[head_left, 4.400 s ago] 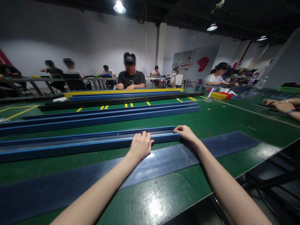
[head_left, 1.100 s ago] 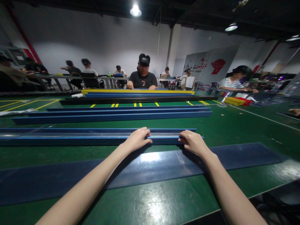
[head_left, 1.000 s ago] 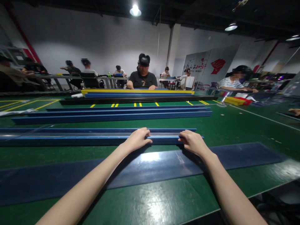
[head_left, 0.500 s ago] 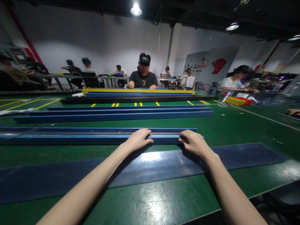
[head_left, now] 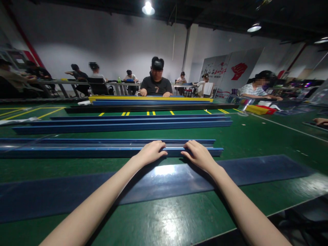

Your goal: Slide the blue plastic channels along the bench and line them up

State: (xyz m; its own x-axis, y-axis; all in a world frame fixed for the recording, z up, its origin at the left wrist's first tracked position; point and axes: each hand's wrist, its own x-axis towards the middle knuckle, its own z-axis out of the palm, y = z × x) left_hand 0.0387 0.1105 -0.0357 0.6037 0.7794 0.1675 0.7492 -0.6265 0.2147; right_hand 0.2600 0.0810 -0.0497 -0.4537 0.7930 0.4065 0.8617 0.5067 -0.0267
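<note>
Hands: 2, left hand (head_left: 151, 153) + right hand (head_left: 198, 157). Near blue rail (head_left: 77, 150): 1. Flat dark-blue strip (head_left: 256, 169): 1, nearest. Mid blue rails (head_left: 120, 126): 2 or 3, can't split. Far stack: 1 yellow rail (head_left: 151, 98), 1 far blue rail (head_left: 153, 102), 1 black rail (head_left: 151, 108). Ceiling lamps (head_left: 147, 7): 3. Seated ppl (head_left: 156, 84) far: approx 9.

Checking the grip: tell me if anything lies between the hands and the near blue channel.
Nothing visible does. The left hand and right hand both curl directly over the channel at its near wall. The dark strip lies flat beneath the wrists.
</note>
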